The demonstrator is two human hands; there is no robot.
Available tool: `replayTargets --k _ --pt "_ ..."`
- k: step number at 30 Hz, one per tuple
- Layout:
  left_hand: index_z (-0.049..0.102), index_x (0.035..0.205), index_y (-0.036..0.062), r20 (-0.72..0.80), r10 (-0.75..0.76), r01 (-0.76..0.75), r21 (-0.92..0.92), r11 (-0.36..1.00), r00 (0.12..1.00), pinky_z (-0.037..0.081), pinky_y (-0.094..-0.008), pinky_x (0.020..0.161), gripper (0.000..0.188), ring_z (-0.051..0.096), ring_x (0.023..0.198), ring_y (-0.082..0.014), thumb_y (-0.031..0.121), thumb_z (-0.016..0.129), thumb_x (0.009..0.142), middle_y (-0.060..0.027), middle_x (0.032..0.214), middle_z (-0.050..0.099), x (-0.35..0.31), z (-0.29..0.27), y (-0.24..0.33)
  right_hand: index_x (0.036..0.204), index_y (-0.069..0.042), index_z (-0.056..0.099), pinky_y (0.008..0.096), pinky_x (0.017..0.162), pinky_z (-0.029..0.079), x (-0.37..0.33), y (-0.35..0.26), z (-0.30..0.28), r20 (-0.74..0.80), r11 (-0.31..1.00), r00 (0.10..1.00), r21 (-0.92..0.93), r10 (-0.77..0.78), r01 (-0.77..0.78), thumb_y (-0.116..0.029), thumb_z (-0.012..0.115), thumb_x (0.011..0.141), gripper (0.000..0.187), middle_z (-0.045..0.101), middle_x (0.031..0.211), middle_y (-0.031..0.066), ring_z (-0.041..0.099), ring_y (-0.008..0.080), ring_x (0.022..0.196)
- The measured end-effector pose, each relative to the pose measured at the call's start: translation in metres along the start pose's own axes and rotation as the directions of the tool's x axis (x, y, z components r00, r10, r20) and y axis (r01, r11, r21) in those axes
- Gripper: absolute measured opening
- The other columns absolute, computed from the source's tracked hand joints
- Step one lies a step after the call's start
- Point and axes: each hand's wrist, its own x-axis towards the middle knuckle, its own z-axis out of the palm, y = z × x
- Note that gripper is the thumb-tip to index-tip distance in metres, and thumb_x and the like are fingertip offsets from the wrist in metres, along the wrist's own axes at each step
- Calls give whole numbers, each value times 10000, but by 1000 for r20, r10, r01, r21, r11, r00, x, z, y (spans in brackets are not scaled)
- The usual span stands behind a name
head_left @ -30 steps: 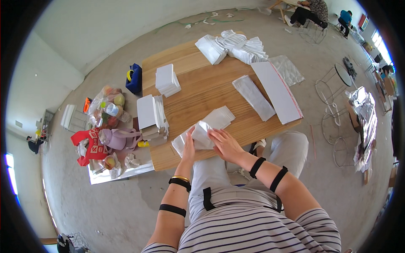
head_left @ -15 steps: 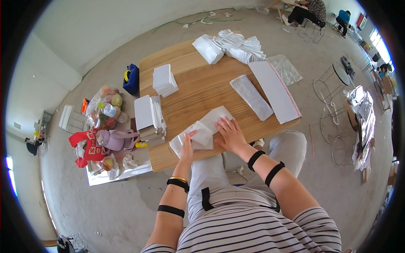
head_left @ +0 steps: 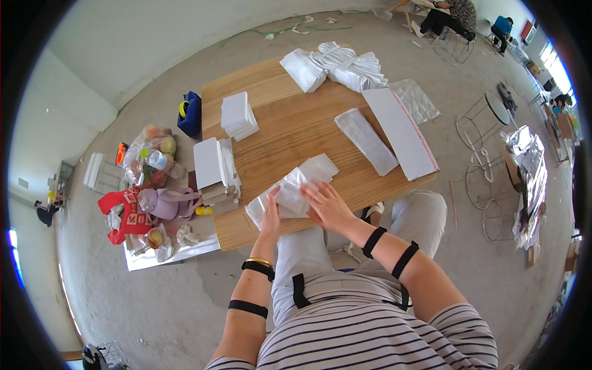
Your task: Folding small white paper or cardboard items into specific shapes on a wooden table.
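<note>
White, partly see-through plastic bags (head_left: 293, 192) lie overlapping at the table's near edge, with a folded flap across their middle. Against the left part of this flap rests my left hand (head_left: 269, 216), its visible fingers stretched out and the thumb pointing up; part of the fingers is hidden. My right hand (head_left: 327, 205) lies flat with fingers spread over the flap's right side, palm down. Behind the hands a flat stack of plastic bags (head_left: 367, 142) lies beside a long white box (head_left: 401, 132).
On the wooden table (head_left: 277, 123) stand two stacks of white boxes (head_left: 238, 116), left, and bundled white bags (head_left: 336, 68), far side. A blue tape dispenser (head_left: 190, 114), a purple bag (head_left: 165, 202) and bagged fruit (head_left: 154, 154) sit left. Wire stools (head_left: 472, 132) stand right.
My right hand has slid left onto the folded plastic, and the flap now sits higher and more crumpled. My left hand's thumb has turned from pointing right to pointing up.
</note>
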Motion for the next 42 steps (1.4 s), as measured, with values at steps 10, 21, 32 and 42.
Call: replayTargets --k 10,21,32,42 --pt "449 1420 117 3 28 -28 143 989 1000 222 -334 1127 687 315 1378 -246 600 190 1006 -116 1476 380 2 -3 -1 1291 -83 535 469 1124 283 7 16 -6 -16 958 968 144 251 -246 -271 621 877 463 489 1376 115 402 296 1321" --pt "526 1346 49 19 -23 22 35 999 1000 161 -365 1173 725 277 1411 -273 584 167 1014 -148 1463 397 8 -8 -13 1416 -20 403 489 1186 152 2 22 16 145 953 956 -207 255 -223 -341 539 929 599 352 1493 87 242 276 1429" --pt "300 1491 138 -53 64 -64 7 998 997 257 -355 1135 695 347 1371 -233 616 201 997 -127 1499 355 1 4 2 1253 -71 546 461 1130 287 -6 -3 -13 259 954 928 201 -269 221 -205 639 824 459 521 1264 98 453 338 1242" --pt "327 1487 133 25 39 -39 -2 999 999 246 -372 1142 682 335 1377 -270 600 207 1005 -156 1504 337 -1 3 5 1453 -104 379 491 1192 117 -6 25 17 140 951 956 -211 258 -225 -432 550 916 652 347 1506 118 196 295 1451"
